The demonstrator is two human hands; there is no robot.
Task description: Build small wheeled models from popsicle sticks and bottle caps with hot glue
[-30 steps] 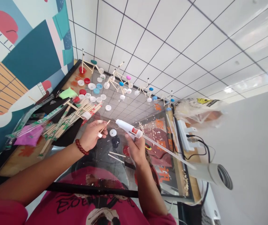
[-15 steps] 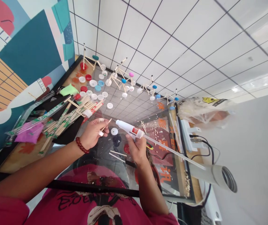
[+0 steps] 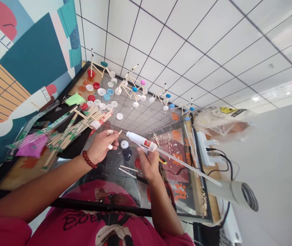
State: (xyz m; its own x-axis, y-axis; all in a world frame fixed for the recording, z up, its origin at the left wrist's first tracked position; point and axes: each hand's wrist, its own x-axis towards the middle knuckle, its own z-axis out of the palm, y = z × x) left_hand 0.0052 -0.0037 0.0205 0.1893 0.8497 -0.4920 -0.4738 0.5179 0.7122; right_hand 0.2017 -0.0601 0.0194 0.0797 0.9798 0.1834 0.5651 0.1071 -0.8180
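Note:
My left hand point(image 3: 104, 145) pinches a short wooden stick point(image 3: 116, 136) between thumb and fingers, its end pointing right. White wraps show on some fingers. My right hand point(image 3: 149, 164) is closed round a white hot glue gun point(image 3: 137, 139), whose nozzle points left, a little apart from the stick's tip. A long translucent glue stick point(image 3: 179, 160) runs out of the gun's back. A white bottle cap point(image 3: 125, 144) lies on the glass tabletop between the hands. Two loose wooden sticks point(image 3: 128, 168) rest nearer my body.
Along the back edge stand several stick-and-cap figures point(image 3: 133, 89). Loose bottle caps point(image 3: 106, 97) are scattered at left-centre. A pile of chopsticks point(image 3: 71, 130) lies left, beside purple clay point(image 3: 32, 145) and green clay point(image 3: 74, 98). A power strip point(image 3: 207, 150) with cables borders the right side.
Almost nothing differs; the view has shifted very slightly. Both hands keep the stick and the glue gun in the same places.

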